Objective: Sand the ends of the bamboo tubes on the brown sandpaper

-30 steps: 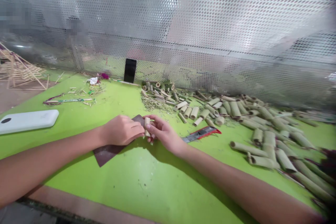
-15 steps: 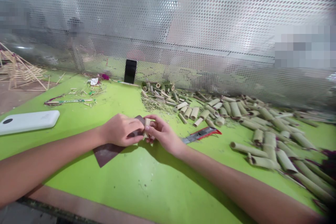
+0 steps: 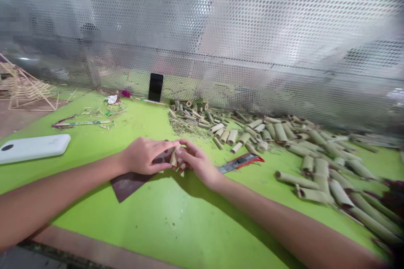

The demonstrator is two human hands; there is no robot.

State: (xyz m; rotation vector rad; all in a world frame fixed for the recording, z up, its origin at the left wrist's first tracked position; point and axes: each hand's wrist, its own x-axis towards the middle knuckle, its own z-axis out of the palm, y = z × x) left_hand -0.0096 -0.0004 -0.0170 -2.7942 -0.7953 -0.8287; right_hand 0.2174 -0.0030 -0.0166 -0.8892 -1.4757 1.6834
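A short pale piece of bamboo (image 3: 174,158) is held upright between my two hands, above the green table. My left hand (image 3: 147,155) comes in from the left, its thumb and forefinger closed about the piece's near side. From the right, my right hand (image 3: 198,162) pinches the same piece with thumb and curled fingers. Below my left hand lies a dark brown sheet that looks like sandpaper (image 3: 128,187), partly covered by that hand. A red and grey utility knife (image 3: 240,162) rests just right of my right wrist.
Cut bamboo tubes (image 3: 321,168) lie heaped on the right and back of the green table (image 3: 176,231). A phone (image 3: 155,87) leans on the perforated metal screen (image 3: 176,21). To the left are a white power bank (image 3: 36,148), scraps and a stick model (image 3: 28,88).
The bamboo piece has turned slightly between my fingers, and my left forefinger has stretched farther over its top. The whole view has shifted a little.
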